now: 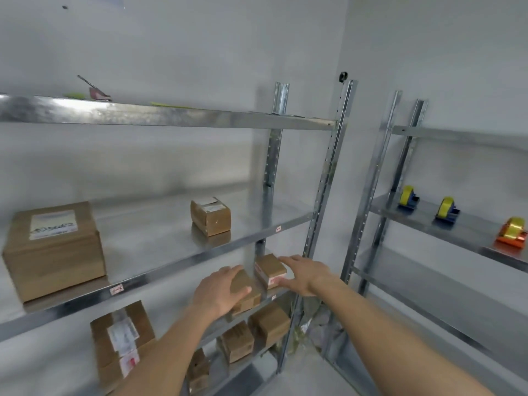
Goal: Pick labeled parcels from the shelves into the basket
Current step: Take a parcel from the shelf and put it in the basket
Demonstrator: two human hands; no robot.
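Two small brown parcels sit side by side on a lower shelf of the metal rack (183,261). My left hand (220,291) lies over the nearer small parcel (247,295), fingers curled on its top and side. My right hand (303,274) reaches with spread fingers to the right edge of the further small parcel (270,270), which carries a red-and-white label. On the shelf above stand a large labeled box (54,250) and a small labeled box (211,217). No basket is in view.
More brown parcels sit lower down: a labeled one (121,342) at left and two (254,332) below my hands. A second rack at right holds yellow tape dispensers (447,210) and an orange one (513,234). An upright post (323,201) stands beside my right hand.
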